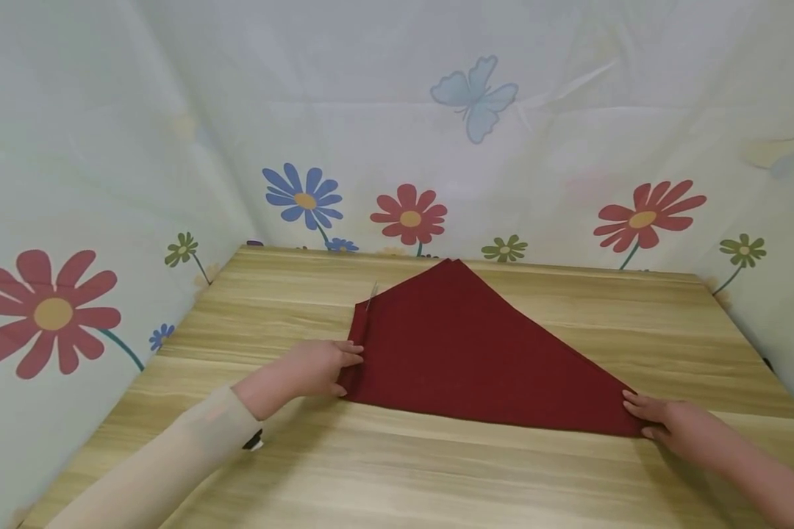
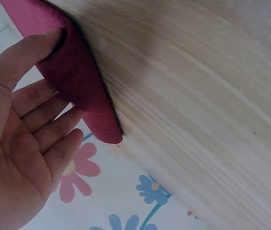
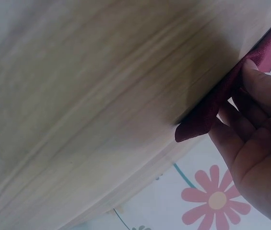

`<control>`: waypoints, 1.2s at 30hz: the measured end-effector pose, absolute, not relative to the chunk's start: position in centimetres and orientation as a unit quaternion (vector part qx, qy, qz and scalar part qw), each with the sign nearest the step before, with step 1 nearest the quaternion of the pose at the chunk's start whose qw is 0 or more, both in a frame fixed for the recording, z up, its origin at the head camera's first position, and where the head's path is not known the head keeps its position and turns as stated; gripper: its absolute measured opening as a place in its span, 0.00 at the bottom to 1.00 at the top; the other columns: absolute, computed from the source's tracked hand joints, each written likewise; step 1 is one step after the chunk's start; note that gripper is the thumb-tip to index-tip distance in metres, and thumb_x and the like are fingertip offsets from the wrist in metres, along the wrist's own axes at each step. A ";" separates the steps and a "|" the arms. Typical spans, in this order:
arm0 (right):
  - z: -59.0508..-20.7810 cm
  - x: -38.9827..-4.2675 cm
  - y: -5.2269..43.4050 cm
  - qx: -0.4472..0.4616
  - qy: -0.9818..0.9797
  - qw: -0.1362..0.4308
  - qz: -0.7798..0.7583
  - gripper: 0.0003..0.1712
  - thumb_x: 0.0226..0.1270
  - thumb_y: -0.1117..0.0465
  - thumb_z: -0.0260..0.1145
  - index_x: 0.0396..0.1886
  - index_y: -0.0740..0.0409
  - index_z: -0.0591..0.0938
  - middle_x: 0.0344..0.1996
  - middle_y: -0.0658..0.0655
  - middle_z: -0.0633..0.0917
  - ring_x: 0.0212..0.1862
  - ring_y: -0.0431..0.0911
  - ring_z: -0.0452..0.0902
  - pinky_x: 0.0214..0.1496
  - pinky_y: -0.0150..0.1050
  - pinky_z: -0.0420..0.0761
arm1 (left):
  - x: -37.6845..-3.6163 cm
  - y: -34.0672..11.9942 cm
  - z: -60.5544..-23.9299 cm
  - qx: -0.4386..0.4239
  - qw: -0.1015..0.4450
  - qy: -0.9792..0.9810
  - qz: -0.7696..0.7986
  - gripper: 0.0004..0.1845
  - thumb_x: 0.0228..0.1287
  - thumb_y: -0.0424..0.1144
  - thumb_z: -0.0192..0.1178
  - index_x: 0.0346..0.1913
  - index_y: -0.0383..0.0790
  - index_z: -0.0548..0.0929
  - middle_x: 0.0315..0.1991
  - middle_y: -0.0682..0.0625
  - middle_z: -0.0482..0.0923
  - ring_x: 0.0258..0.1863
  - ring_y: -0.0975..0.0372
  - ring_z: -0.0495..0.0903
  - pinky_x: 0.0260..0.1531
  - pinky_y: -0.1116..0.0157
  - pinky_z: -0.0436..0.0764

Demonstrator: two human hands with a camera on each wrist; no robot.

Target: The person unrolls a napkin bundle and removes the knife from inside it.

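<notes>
The folded red cloth (image 1: 476, 353) is spread mid-table (image 1: 397, 470), its near-left corner pinched by the left hand (image 1: 311, 367), its near-right corner by the right hand (image 1: 668, 419). Both corners are best kept taut and level.

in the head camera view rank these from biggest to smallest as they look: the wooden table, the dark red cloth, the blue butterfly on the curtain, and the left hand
1. Wooden table
2. Dark red cloth
3. and 4. Blue butterfly and left hand: they look about alike, and the hand is nearer the camera, so no ranking between them.
</notes>
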State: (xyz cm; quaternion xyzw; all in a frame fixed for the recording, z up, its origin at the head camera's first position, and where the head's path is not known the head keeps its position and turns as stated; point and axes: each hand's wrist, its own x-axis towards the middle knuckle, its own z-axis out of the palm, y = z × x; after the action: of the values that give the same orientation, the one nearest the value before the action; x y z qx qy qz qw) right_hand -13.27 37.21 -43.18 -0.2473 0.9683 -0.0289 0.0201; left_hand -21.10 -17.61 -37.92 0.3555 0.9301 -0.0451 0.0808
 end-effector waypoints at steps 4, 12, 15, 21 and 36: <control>-43.3 -13.2 37.2 -0.247 0.969 0.013 -0.025 0.22 0.56 0.65 0.75 0.52 0.66 0.88 0.54 0.68 0.87 0.49 0.60 0.89 0.46 0.42 0.87 | -21.1 -17.9 -38.0 0.356 0.075 0.931 -0.042 0.26 0.58 0.39 0.74 0.60 0.33 0.84 0.66 0.42 0.81 0.64 0.50 0.82 0.58 0.55 0.85; -43.3 -13.4 37.2 -0.237 0.971 0.025 -0.032 0.22 0.57 0.66 0.74 0.53 0.67 0.87 0.56 0.69 0.86 0.51 0.63 0.87 0.48 0.45 0.87 | -21.3 -18.7 -38.2 0.342 0.077 0.936 -0.030 0.27 0.59 0.39 0.74 0.60 0.32 0.84 0.67 0.41 0.80 0.61 0.50 0.84 0.55 0.55 0.86; -43.5 -13.3 37.2 -0.240 0.970 0.007 -0.029 0.21 0.56 0.66 0.75 0.51 0.66 0.88 0.55 0.68 0.87 0.50 0.61 0.88 0.47 0.44 0.88 | -21.3 -19.3 -38.5 0.329 0.079 0.941 -0.029 0.27 0.58 0.38 0.74 0.60 0.31 0.84 0.66 0.40 0.81 0.60 0.49 0.85 0.56 0.55 0.86; -43.4 -13.3 37.2 -0.239 0.970 0.011 -0.031 0.21 0.57 0.66 0.75 0.51 0.67 0.88 0.55 0.68 0.87 0.50 0.61 0.88 0.47 0.44 0.88 | -21.1 -20.1 -38.9 0.311 0.085 0.945 -0.046 0.28 0.58 0.39 0.74 0.62 0.34 0.83 0.66 0.41 0.81 0.61 0.49 0.84 0.56 0.57 0.86; -42.7 -13.1 36.7 -0.224 0.973 0.042 -0.043 0.22 0.59 0.67 0.73 0.54 0.69 0.86 0.57 0.70 0.85 0.52 0.64 0.86 0.47 0.44 0.88 | -20.9 -18.6 -38.8 0.355 0.076 0.931 -0.037 0.34 0.58 0.49 0.75 0.64 0.34 0.81 0.69 0.40 0.77 0.71 0.48 0.75 0.67 0.53 0.79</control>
State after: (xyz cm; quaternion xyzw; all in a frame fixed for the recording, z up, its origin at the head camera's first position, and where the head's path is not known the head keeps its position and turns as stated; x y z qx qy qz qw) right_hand -13.15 36.68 -42.71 -0.2239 0.9728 -0.0429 0.0415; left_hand -20.92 -18.57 -38.79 0.3548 0.9311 -0.0372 0.0763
